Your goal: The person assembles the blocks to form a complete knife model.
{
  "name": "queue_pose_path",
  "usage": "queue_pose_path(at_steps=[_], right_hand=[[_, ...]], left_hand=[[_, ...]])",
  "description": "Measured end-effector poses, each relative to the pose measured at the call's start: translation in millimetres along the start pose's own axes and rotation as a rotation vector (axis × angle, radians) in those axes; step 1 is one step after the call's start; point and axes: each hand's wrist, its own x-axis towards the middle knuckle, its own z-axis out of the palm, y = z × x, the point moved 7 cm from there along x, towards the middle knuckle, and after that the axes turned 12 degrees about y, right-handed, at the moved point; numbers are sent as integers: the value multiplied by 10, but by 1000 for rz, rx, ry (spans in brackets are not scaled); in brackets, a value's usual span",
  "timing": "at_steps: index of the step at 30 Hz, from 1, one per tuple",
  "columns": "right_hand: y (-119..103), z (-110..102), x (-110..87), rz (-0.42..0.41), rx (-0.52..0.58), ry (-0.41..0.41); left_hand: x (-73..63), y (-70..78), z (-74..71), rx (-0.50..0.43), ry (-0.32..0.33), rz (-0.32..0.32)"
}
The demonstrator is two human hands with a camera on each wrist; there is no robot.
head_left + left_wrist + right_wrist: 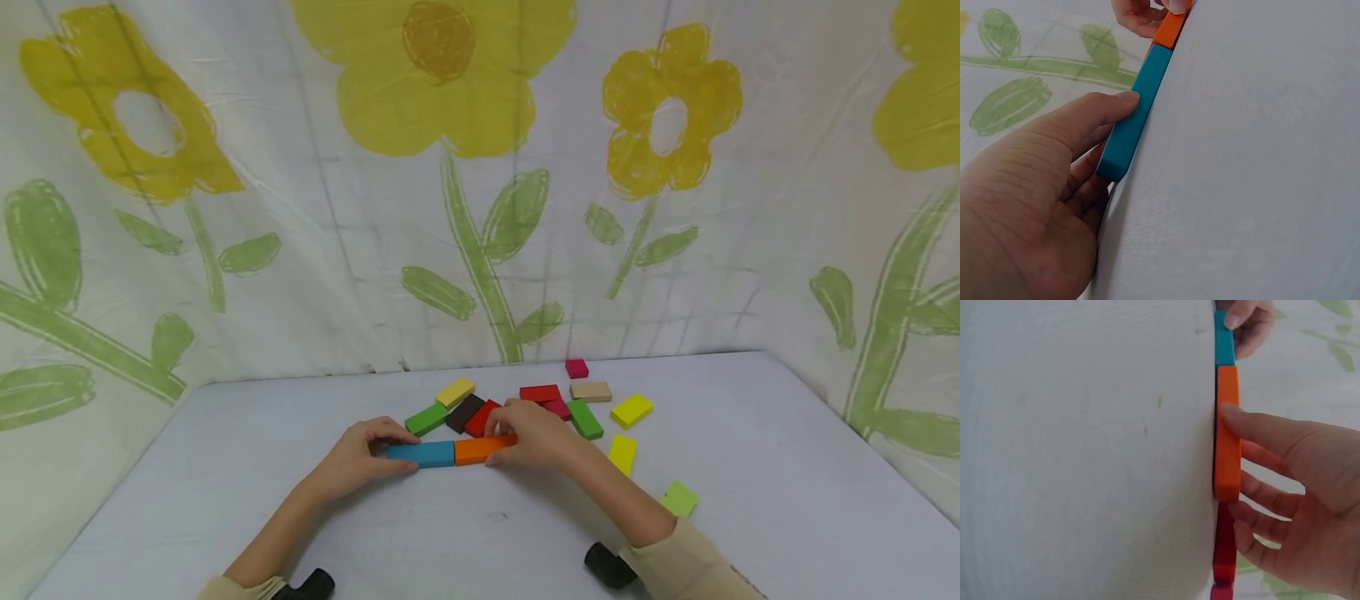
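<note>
A blue block and an orange block lie end to end on the table, their short ends touching. At the blue one's outer end, my left hand pinches it, thumb on the near side and fingers behind. My right hand holds the orange block the same way, its thumb pressed on the near face in the right wrist view. Just behind the pair lie a red block, a dark brown block and a green block.
Beyond my right hand are another red block, a tan block, a second green block and a yellow block. A lime block lies beside my right forearm. A flower-printed curtain backs the white table.
</note>
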Motion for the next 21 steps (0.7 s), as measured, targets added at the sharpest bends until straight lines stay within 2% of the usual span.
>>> queue_pose_path(at_steps=[11, 21], right_hand=[[-13, 30, 6, -3, -15, -3], [-14, 50, 7, 14, 32, -8]], left_hand=[[10, -5, -4, 15, 0, -14], [9, -33, -14, 4, 6, -14]])
